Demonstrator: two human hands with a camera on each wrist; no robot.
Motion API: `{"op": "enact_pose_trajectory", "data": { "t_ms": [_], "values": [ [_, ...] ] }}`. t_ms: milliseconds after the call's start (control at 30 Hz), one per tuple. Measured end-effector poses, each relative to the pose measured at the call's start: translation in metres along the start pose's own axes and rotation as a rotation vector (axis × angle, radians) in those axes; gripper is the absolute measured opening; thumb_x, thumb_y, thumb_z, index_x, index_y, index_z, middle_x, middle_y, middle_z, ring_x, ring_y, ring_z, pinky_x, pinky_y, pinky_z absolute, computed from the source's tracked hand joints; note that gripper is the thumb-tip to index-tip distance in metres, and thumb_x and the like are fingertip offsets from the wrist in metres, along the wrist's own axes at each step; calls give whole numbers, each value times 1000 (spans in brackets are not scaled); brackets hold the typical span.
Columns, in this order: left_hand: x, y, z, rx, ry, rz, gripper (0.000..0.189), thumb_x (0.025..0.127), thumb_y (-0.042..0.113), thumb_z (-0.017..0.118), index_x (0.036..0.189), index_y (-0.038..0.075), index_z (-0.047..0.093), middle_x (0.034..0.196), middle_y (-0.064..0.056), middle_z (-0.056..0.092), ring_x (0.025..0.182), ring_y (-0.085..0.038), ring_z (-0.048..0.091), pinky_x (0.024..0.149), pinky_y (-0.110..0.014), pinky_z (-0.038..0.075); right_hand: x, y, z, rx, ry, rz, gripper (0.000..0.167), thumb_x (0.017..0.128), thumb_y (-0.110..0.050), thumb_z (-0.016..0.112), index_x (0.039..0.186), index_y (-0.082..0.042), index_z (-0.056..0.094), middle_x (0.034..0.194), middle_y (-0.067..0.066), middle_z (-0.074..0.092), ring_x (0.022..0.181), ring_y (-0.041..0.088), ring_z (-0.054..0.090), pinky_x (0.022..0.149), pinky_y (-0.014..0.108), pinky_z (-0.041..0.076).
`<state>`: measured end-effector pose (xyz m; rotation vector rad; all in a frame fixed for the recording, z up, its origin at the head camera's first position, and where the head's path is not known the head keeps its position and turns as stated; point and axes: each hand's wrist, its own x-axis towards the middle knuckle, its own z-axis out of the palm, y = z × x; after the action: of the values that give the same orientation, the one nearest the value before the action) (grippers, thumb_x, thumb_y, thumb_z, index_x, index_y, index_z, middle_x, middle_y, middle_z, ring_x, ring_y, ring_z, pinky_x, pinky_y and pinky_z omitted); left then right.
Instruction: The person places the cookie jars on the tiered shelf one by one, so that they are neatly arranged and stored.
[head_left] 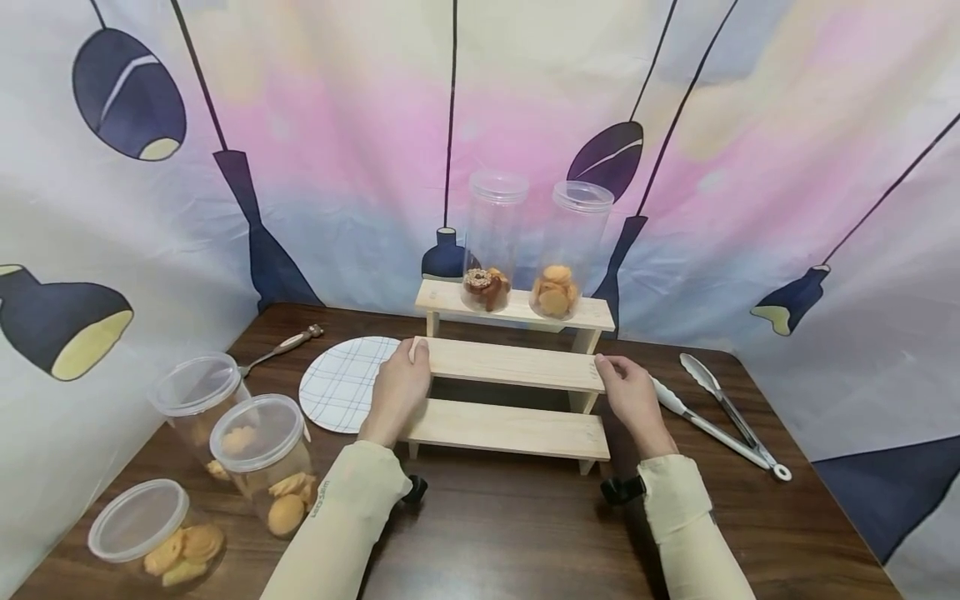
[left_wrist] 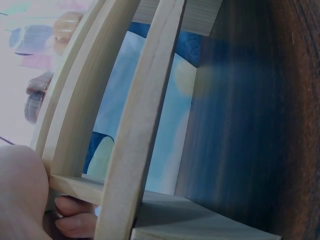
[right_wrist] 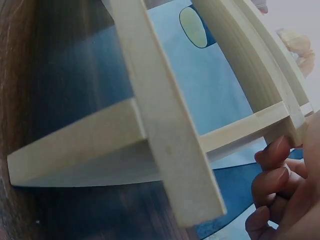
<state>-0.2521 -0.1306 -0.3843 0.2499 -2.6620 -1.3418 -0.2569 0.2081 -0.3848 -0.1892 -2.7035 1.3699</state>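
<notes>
A three-step wooden display stand (head_left: 517,429) stands in the middle of the table. My left hand (head_left: 401,383) grips the left end of its middle board (head_left: 510,365), thumb at the top; fingertips (left_wrist: 75,222) show beneath the wood in the left wrist view. At the other end, my right hand (head_left: 628,396) holds the same board, its fingers (right_wrist: 272,182) curled under the edge. On the top board are two tall clear lidded jars: one jar (head_left: 495,233) has chocolate and nut-topped cookies, the other jar (head_left: 573,250) round golden cookies.
At the left are three shorter lidded cookie jars: a front jar (head_left: 142,525), a middle jar (head_left: 262,467) and a rear jar (head_left: 198,392). Near them lie a white checked round plate (head_left: 337,383) and a fork-like utensil (head_left: 288,343). White-tipped tongs (head_left: 720,425) lie at the right.
</notes>
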Motion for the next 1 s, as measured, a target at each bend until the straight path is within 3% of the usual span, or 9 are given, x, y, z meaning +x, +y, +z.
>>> {"op": "enact_pose_trajectory", "data": {
  "t_ms": [333,467,800,1000],
  "values": [
    [-2,-1,2,-11,12,18,61,106,48,27,151,10,41,147,-18,50,133,-42,48,110,-56,37,0,1,4,41,16,-24,62,104,-51,43,140,-2,54,125,25,63,102,34,66,85,45,54],
    [-3,0,0,-7,16,18,60,106,48,27,150,11,43,147,-17,51,133,-41,48,109,-55,38,0,-1,5,71,17,-9,56,106,-44,43,143,-3,53,128,25,62,105,34,66,86,45,54],
    [-3,-1,1,1,23,28,59,105,47,29,149,10,45,146,-17,52,132,-41,49,109,-55,38,-2,4,7,144,11,9,59,105,-46,43,145,-3,50,135,24,57,115,35,62,92,47,52],
    [-2,2,-4,30,-11,4,64,105,51,28,152,9,39,150,-18,47,136,-42,45,111,-56,35,1,3,7,168,13,6,57,105,-45,43,145,-5,51,135,22,58,113,34,62,90,45,51]
  ]
}}
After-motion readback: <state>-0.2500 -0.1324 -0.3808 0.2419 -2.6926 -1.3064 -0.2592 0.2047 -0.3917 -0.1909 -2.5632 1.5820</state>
